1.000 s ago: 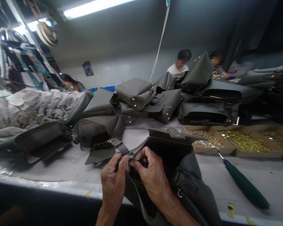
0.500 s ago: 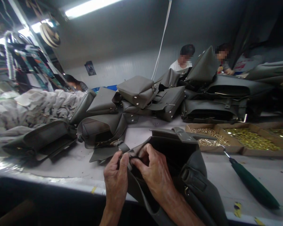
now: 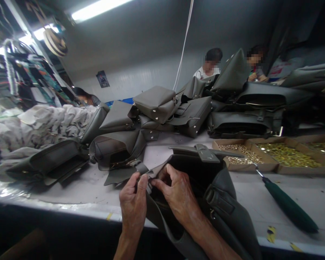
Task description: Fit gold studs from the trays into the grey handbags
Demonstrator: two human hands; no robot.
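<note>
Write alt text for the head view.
Left hand and right hand pinch the edge of an open grey bag. Behind lie piled bags; to the right, boxes of small golden pieces and a green-handled tool.

Near bag (image 3: 231,218) before piled bags (image 3: 154,102), left of tool (image 3: 289,204), trays (image 3: 300,170) behind tool.

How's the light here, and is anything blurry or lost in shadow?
In the head view throughout: the lamp up top glares white; the held bag is dark inside; glare whitens the table at front left; hanging items at upper left look soft.
</note>
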